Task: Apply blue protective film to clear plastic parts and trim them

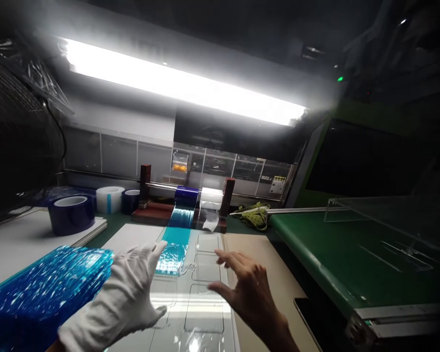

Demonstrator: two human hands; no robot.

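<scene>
My left hand (130, 288), in a white glove, reaches over the work surface with thumb and fingers wide apart. Near its fingertips, a strip of shiny blue film (181, 234) runs down from a dark blue roll (186, 194). Faint edges of a clear panel show between its thumb and fingers; I cannot tell whether they touch it. My bare right hand (247, 288) hovers at the right, thumb and fingers spread, with nothing visible in it. Clear rounded rectangular panels (205, 307) lie in a column between the hands. A small crumpled clear piece (187, 267) lies by the film's end.
A stack of blue-filmed sheets (47, 288) lies at left. A large blue roll (72, 215) and a white roll (110, 199) stand behind. The dispenser also carries a clear roll (211, 196). A green conveyor belt (315, 244) borders the right; a lamp (183, 80) hangs above.
</scene>
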